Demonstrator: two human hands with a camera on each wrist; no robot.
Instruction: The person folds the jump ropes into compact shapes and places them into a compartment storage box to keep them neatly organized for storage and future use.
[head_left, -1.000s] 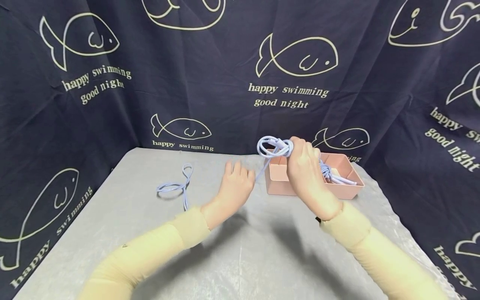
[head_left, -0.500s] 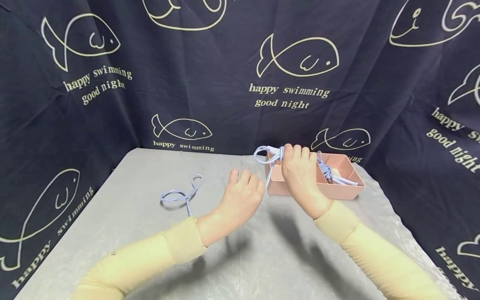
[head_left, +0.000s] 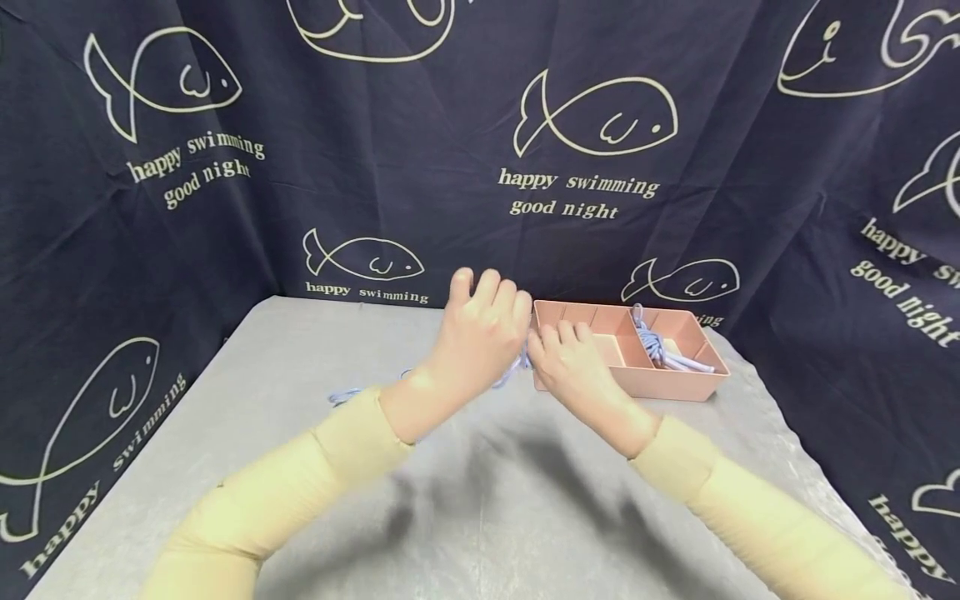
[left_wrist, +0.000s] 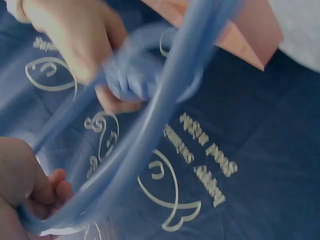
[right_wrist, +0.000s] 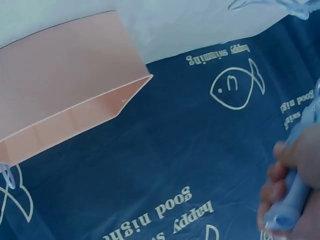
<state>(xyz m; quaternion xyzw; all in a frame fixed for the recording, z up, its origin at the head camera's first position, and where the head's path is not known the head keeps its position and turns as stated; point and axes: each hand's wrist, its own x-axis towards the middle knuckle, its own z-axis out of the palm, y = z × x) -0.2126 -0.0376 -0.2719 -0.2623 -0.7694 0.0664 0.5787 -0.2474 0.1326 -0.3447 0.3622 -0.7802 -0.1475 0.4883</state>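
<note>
A light blue charging cable is wound into a coil at one end, with long strands running loose from it. My right hand grips the coil just left of the box, and the cable's thick plug end pokes out of that fist in the right wrist view. My left hand, raised close beside it, has its fingers curled round the loose strands, which loop past it in the left wrist view. Part of the cable's tail shows on the table behind the left forearm; the forearm and hand hide the rest.
A pink divided box stands at the back right of the table. Its right compartment holds another bundled blue cable. Grey cloth covers the table, and a dark fish-print curtain hangs behind and at both sides.
My left hand has dipped slightly, then risen, while moving right. My right hand has come left and down with the coil, off the box. The tail on the table has shifted and flattened.
</note>
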